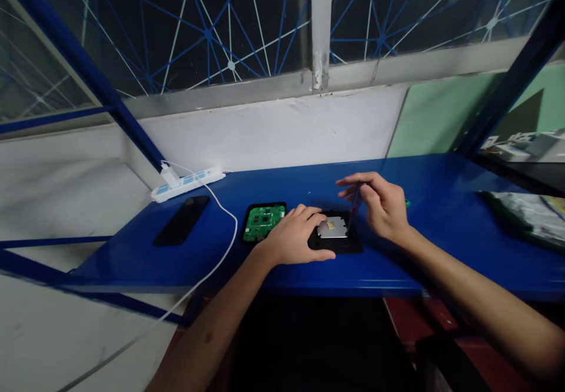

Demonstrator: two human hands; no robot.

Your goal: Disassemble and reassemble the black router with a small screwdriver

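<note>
The room is dim, the windows (269, 9) nearly black, the white wall (273, 133) brightest. Soft shadow darkens the table (441, 203) below the right forearm (459, 271). Wide-angle distortion stretches the edges; the slim tool (355, 205) looks blurred.

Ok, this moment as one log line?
left hand: on black casing | right hand: holding screwdriver at metal plate | green board: left of casing
</note>
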